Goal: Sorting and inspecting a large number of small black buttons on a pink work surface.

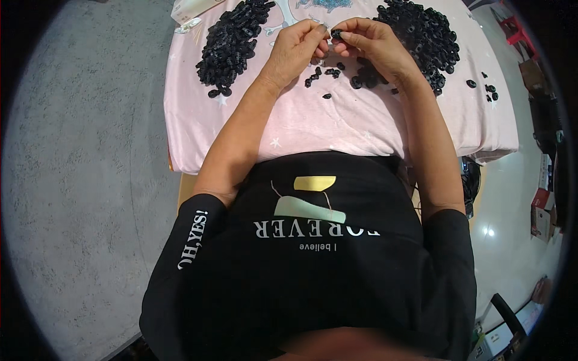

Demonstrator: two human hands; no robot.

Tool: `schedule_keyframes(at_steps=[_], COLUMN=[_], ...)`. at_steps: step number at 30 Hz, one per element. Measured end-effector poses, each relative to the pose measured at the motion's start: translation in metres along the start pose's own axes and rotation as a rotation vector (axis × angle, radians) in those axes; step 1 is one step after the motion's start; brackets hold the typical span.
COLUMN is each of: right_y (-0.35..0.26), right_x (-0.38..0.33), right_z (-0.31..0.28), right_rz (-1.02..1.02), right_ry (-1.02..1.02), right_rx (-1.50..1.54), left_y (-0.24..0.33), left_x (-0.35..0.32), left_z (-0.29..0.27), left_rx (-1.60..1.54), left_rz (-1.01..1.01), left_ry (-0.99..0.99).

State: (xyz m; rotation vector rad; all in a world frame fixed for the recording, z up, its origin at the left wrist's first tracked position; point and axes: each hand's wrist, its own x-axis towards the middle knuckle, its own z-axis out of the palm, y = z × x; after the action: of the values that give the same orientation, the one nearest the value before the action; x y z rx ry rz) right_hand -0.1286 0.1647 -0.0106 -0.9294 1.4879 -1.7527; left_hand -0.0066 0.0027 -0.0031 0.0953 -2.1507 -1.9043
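Observation:
Over the far part of a pink cloth-covered table [337, 129], my two hands are close together. My right hand [376, 45] pinches a small round black plastic part [336, 34] between thumb and fingers. My left hand [299, 45] is closed in a pinch just left of it; whatever its fingertips hold is too small to make out. Beneath the hands lie a few loose black pieces [313, 78]. A heap of black ribbed parts [232, 48] lies to the left, and a heap of round black parts [424, 39] lies to the right.
At the far edge is a small pile of clear bluish pieces [325, 3]. A white box [191, 8] stands at the far left corner. Several stray black parts [490, 90] lie near the right edge. A red stool [516, 33] and boxes [543, 204] stand on the floor to the right.

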Motion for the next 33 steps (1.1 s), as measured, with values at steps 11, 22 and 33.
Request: schedule_keyframes(at_steps=[11, 22, 33], right_y=[0.011, 0.016, 0.014], right_x=[0.006, 0.009, 0.009], right_z=[-0.011, -0.014, -0.009], right_rz=[-0.035, -0.088, -0.09], right_ry=[0.102, 0.129, 0.139], right_rx=[0.067, 0.088, 0.054], left_y=[0.006, 0.003, 0.006], left_x=[-0.004, -0.008, -0.008], left_z=[0.012, 0.015, 0.017], left_rx=[0.383, 0.842, 0.881], left_rz=[0.036, 0.265, 0.248], left_ry=[-0.04, -0.11, -0.17])
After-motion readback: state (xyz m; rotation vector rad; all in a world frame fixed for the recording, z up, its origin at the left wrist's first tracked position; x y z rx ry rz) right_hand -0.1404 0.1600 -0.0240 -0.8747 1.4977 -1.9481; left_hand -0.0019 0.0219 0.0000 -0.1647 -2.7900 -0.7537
